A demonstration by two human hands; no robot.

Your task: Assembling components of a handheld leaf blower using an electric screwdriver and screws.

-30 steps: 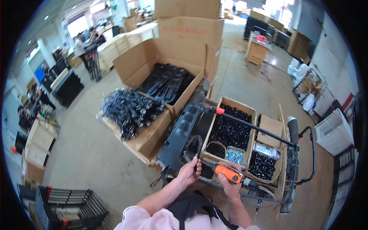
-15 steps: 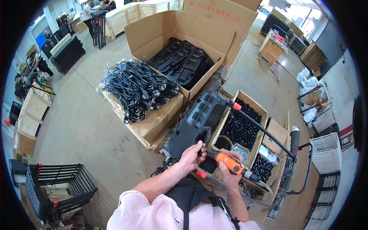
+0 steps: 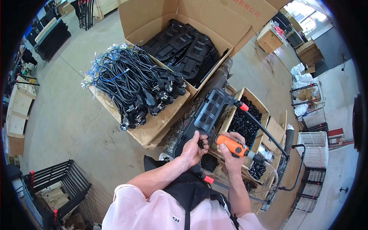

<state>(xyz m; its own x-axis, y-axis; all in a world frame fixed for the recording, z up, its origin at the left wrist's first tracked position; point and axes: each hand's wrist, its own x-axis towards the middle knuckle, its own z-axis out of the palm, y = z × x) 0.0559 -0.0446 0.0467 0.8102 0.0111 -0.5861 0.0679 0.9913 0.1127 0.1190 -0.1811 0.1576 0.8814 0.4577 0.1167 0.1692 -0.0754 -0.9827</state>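
Observation:
My left hand (image 3: 194,150) is half closed, palm up, its fingers curled round small dark pieces that look like screws (image 3: 201,144). It is over the lower part of a long black plastic housing (image 3: 209,111) with vent slots. My right hand (image 3: 234,160) grips an orange air screwdriver (image 3: 230,145), its hose trailing from the back end. The driver's front end points left toward my left hand, and its bit is blurred. The housing is on a black tubular frame (image 3: 264,132) with red end pieces.
Beyond the frame, a wooden tray (image 3: 263,103) holds many black plastic parts. A pile of black power cables (image 3: 134,82) covers a carton at the left. Behind it, a large open carton (image 3: 147,23) contains black plastic covers. Stacked tubular frames (image 3: 57,184) stand at lower left.
The view has shifted. My hands have moved up along the housing, and my left hand has turned so the small dark pieces show. The driver remains in my right hand.

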